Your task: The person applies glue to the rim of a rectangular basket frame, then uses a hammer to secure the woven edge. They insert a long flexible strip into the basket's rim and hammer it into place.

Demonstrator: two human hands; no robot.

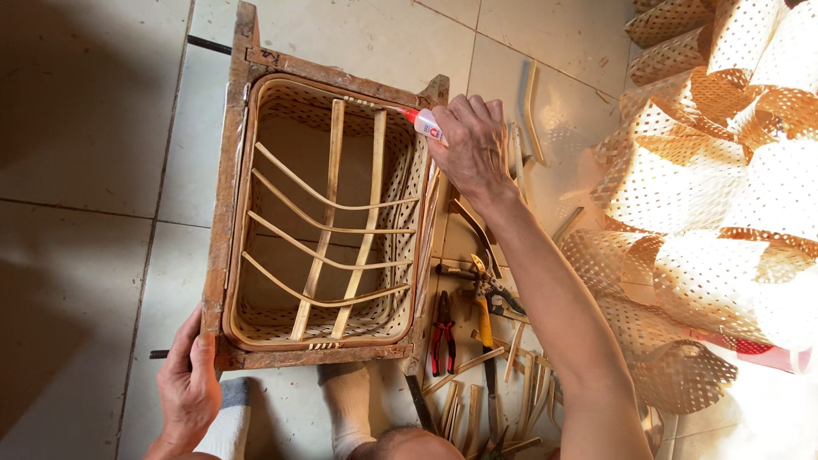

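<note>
- the right hand (475,145) is closed round a small glue bottle (426,125), red nozzle aimed at the far end of a slat (375,115) inside the basket (328,213).
- the left hand (189,383) is wrapped over the near left corner of the wooden frame (223,170) — best kept firm so nothing shifts.
- squeeze lightly — one drop on the joint, i judge, not the weave.
- pliers (443,332) lie just right of the frame.

Right arm stretched forward, bare forearm crossing frame; right hand (474,145) knuckles up, fingers (461,113) curled closed in grip; left hand (189,381) low near body, fingers wrapped, thumb on top; socked feet below.
</note>
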